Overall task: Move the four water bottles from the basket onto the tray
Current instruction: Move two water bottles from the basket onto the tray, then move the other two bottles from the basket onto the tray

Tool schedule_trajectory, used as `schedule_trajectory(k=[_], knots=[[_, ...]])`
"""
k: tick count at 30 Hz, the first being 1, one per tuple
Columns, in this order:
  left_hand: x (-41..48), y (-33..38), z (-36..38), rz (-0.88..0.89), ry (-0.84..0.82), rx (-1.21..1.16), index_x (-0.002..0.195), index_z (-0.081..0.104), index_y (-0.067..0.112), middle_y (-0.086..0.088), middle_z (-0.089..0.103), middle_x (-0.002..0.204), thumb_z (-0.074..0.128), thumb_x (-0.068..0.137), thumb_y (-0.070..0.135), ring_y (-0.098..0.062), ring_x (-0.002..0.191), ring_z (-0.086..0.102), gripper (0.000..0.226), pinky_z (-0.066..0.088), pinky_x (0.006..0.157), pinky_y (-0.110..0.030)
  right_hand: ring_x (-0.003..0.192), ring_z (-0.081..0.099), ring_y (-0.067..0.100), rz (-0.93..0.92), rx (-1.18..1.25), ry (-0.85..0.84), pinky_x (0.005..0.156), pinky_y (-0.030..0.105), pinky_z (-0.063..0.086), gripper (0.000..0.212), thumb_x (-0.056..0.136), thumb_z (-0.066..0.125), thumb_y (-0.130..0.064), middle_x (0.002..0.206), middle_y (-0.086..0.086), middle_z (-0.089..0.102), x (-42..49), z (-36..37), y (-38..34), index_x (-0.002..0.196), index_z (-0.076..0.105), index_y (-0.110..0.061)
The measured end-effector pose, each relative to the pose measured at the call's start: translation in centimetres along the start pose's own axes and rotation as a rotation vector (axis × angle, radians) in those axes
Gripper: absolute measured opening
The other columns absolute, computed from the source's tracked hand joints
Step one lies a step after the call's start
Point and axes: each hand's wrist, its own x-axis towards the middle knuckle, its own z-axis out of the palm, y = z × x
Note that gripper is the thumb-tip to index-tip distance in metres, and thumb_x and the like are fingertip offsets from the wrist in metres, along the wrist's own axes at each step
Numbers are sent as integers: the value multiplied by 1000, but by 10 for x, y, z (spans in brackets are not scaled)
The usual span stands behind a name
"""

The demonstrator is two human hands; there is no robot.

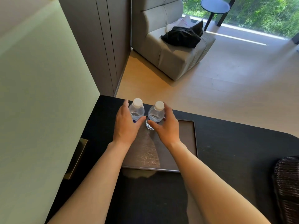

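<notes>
Two clear, white-capped water bottles (pixel 136 110) (pixel 156 113) stand upright side by side at the dark tray's (pixel 186 143) far end; woven basket (pixel 288 183) sits well right.

Dark wood-grain table (pixel 234 143), rounded at the far right corner. Directly on it: a flat rectangular tray (pixel 186 143) with a thin raised rim, lying under and just behind the fingers (pixel 165 110), and a dark woven basket (pixel 286 183) at the right edge, well to the right of the fingers and nearer the wearer, only partly in view.
</notes>
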Motion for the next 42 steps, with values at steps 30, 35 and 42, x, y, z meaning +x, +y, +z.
schedule_trajectory(k=[30,35,42], knots=[[-363,146,53,123,-439,536,119,68,22,7,66,103,54,97,48,-12,89,62,37,47,70,-28,89,63,17,260,-482,-32,65,25,39,26,93,63,-44,93,-9,54,-344,-283,118,106,65,-22],[-426,202,96,233,-494,530,115,68,20,5,66,101,53,97,47,-17,92,65,36,53,78,-34,91,65,18,263,-564,31,70,28,43,28,92,61,-47,99,-4,65,-410,-365,151,106,67,-23],[-476,289,174,504,-570,438,103,69,19,8,63,88,58,97,44,-9,77,61,28,49,66,-24,92,66,18,300,-647,149,74,35,54,20,92,64,-43,96,-4,67,-454,-473,188,99,67,-24]])
